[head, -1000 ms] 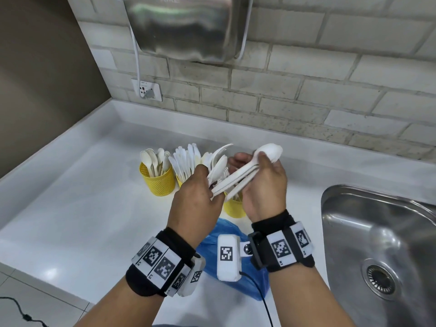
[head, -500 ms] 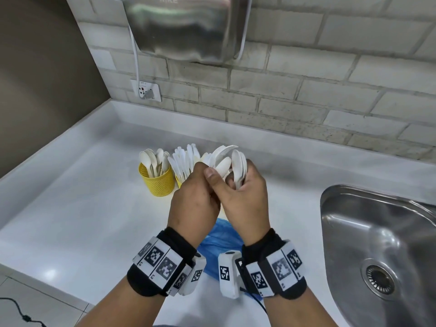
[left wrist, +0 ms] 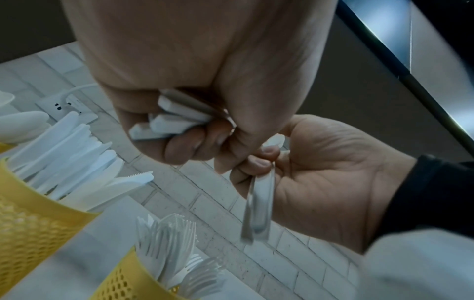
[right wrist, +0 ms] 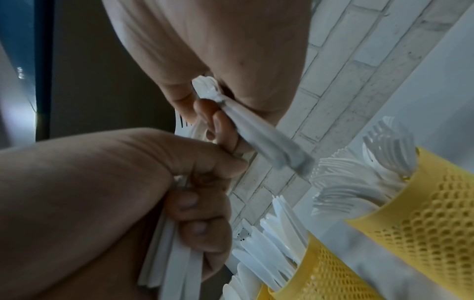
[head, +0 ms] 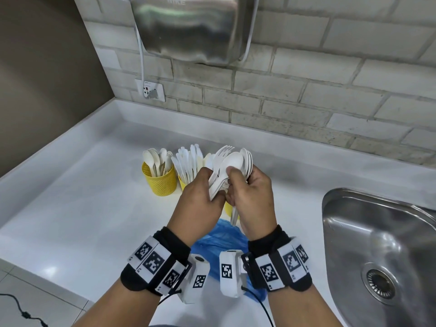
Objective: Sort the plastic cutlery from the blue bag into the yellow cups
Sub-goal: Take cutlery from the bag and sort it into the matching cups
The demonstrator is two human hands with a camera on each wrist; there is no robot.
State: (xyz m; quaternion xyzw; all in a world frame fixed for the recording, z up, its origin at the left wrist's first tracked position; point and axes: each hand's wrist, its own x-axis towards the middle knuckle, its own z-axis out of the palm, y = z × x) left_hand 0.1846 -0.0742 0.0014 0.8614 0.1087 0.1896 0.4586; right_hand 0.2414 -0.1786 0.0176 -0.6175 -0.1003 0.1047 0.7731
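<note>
White plastic cutlery [head: 226, 171] gripped by both hands above yellow cups [head: 160, 182].

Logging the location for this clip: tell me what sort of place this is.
Probably a kitchenette or pantry wash area: a white counter with a steel sink set into it, a brick wall behind, and a steel hand dryer mounted above a wall socket.

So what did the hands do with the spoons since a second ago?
The right hand swung its spoons from slanting sideways to upright and closed in against the left hand, which grips a mixed bundle. The right thumb now presses a spoon bowl. The yellow cups and blue bag stayed put.
</note>
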